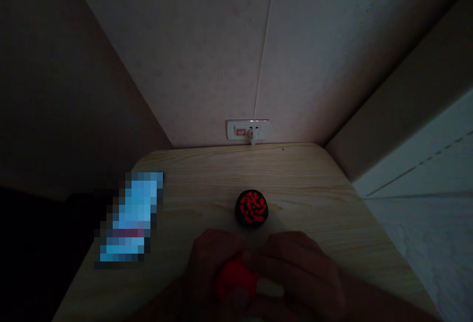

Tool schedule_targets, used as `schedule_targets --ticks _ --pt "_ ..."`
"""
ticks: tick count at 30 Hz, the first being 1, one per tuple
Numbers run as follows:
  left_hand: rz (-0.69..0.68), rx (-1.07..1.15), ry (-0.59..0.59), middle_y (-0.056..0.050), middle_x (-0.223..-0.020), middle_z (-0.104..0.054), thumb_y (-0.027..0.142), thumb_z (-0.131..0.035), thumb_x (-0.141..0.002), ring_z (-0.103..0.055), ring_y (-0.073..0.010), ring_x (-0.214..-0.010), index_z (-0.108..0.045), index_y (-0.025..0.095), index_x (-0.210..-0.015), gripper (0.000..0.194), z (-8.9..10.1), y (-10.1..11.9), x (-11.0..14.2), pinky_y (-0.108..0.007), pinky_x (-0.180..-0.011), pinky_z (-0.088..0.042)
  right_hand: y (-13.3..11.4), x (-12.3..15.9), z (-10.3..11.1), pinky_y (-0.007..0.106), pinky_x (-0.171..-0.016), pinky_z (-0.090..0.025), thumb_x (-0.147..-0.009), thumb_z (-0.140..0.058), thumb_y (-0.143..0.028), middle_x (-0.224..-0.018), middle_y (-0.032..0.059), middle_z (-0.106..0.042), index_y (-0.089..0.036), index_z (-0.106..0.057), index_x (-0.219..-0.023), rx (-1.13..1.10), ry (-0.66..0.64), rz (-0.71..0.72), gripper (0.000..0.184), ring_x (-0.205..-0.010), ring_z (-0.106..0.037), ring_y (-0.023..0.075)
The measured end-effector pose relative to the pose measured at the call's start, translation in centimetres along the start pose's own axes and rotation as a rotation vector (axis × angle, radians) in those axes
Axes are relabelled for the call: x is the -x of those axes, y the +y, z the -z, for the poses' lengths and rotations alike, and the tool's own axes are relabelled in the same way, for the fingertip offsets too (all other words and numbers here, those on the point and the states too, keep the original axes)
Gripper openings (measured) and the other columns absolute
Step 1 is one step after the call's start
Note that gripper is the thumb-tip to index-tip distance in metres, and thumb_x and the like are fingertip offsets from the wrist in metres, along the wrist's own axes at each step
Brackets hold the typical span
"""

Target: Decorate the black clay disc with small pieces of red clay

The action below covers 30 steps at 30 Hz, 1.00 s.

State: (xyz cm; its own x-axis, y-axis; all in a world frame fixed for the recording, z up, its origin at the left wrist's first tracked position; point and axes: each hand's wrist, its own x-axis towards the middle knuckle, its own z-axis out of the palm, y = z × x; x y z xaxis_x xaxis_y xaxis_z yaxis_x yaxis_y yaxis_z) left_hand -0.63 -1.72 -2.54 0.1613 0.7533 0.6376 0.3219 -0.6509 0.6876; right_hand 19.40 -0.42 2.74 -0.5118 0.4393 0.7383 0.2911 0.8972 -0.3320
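The room is dim. My left hand (210, 268) and my right hand (306, 273) meet at the near edge of a small light wooden table (314, 199). Both are curled around a round red object (232, 277) held between them; I cannot make out what it is. Just beyond my fingers a small round black object with a red pattern on top (252, 208) sits on the table, untouched.
A blurred blue glowing rectangle (131, 218) lies at the table's left edge. A white wall socket with a plug in it (248, 130) sits low on the back wall. Walls close in on the left and right, and a pale bed surface (424, 213) lies to the right.
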Motion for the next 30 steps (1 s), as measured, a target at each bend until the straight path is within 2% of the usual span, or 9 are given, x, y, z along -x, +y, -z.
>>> schedule_targets --ticks 4,7,11,18,21,23,25,26,30 --pt "-0.056 0.112 -0.099 0.001 -0.055 -0.052 0.051 -0.046 -0.093 -0.046 -0.0143 -0.043 -0.060 0.023 -0.084 0.033 0.1 0.3 -1.5 -0.029 -0.047 -0.038 -0.2 -0.3 0.4 0.029 -0.057 -0.062 -0.094 -0.068 -0.030 -0.082 0.0048 -0.079 -0.014 -0.062 -0.127 0.000 -0.017 -0.034 0.037 -0.066 -0.074 0.0187" --pt "-0.051 0.161 -0.120 0.002 -0.054 -0.052 0.045 -0.047 -0.093 -0.046 -0.0134 -0.041 -0.059 0.023 -0.087 0.026 0.2 0.6 -2.6 -0.027 -0.044 -0.035 -0.3 -0.5 0.5 0.028 -0.061 -0.064 -0.095 -0.065 -0.026 -0.083 0.0078 -0.079 -0.012 -0.066 -0.119 -0.017 0.010 -0.053 0.028 -0.069 -0.076 0.0189" --pt "-0.039 0.152 -0.137 0.002 -0.058 -0.058 0.038 -0.049 -0.093 -0.052 -0.0128 -0.043 -0.059 0.022 -0.092 0.019 0.3 1.1 -3.1 -0.025 -0.044 -0.038 -0.3 -0.8 0.5 0.024 -0.063 -0.063 -0.093 -0.064 -0.015 -0.085 0.0083 -0.080 -0.012 -0.070 -0.110 -0.018 0.032 -0.033 0.018 -0.070 -0.076 0.0160" --pt "-0.039 0.023 -0.004 0.003 -0.055 -0.055 0.045 -0.046 -0.095 -0.048 -0.0126 -0.041 -0.059 0.021 -0.084 0.029 0.2 1.9 -3.0 -0.026 -0.044 -0.037 0.1 -0.9 0.2 0.022 -0.062 -0.061 -0.097 -0.065 -0.022 -0.082 0.0092 -0.079 -0.011 -0.073 -0.098 -0.055 0.059 -0.090 0.014 -0.071 -0.076 0.0144" --pt "-0.053 0.004 0.013 0.004 -0.053 -0.053 0.047 -0.046 -0.096 -0.045 -0.0123 -0.039 -0.059 0.022 -0.082 0.032 0.0 2.1 -2.9 -0.026 -0.042 -0.036 0.1 -0.5 0.1 0.022 -0.062 -0.060 -0.099 -0.063 -0.020 -0.084 0.0099 -0.078 -0.010 -0.073 -0.102 -0.078 0.030 -0.078 0.015 -0.071 -0.074 0.0146" --pt "0.020 -0.025 0.094 0.003 -0.054 -0.053 0.047 -0.043 -0.098 -0.048 -0.0144 -0.042 -0.057 0.023 -0.081 0.033 -0.1 2.1 -2.9 -0.028 -0.045 -0.038 0.0 -0.3 0.1 0.024 -0.063 -0.061 -0.099 -0.061 -0.017 -0.085 0.0113 -0.078 -0.008 -0.072 -0.106 -0.110 0.003 -0.075 0.016 -0.072 -0.074 0.0157" --pt "-0.005 0.030 0.052 0.004 -0.052 -0.052 0.048 -0.044 -0.097 -0.046 -0.0136 -0.040 -0.056 0.023 -0.082 0.032 0.0 1.9 -2.9 -0.027 -0.043 -0.036 0.0 -0.2 0.1 0.024 -0.064 -0.061 -0.098 -0.060 -0.013 -0.086 0.0119 -0.078 -0.008 -0.071 -0.109 -0.145 -0.015 -0.088 0.017 -0.074 -0.074 0.0163" --pt "-0.042 0.073 -0.031 0.004 -0.054 -0.054 0.044 -0.045 -0.097 -0.047 -0.0128 -0.040 -0.057 0.023 -0.085 0.027 0.1 1.8 -3.0 -0.025 -0.042 -0.037 0.0 -0.2 0.1 0.023 -0.065 -0.062 -0.097 -0.060 -0.011 -0.086 0.0120 -0.078 -0.008 -0.071 -0.110 -0.155 -0.016 -0.097 0.017 -0.075 -0.075 0.0164" --pt "-0.023 0.156 -0.100 0.004 -0.056 -0.054 0.042 -0.047 -0.095 -0.048 -0.0112 -0.041 -0.056 0.022 -0.088 0.023 0.7 1.4 -3.2 -0.023 -0.042 -0.038 0.1 -0.6 0.0 0.021 -0.069 -0.062 -0.092 -0.065 -0.008 -0.087 0.0116 -0.079 -0.009 -0.072 -0.109 -0.191 0.011 -0.171 0.018 -0.076 -0.075 0.0157"
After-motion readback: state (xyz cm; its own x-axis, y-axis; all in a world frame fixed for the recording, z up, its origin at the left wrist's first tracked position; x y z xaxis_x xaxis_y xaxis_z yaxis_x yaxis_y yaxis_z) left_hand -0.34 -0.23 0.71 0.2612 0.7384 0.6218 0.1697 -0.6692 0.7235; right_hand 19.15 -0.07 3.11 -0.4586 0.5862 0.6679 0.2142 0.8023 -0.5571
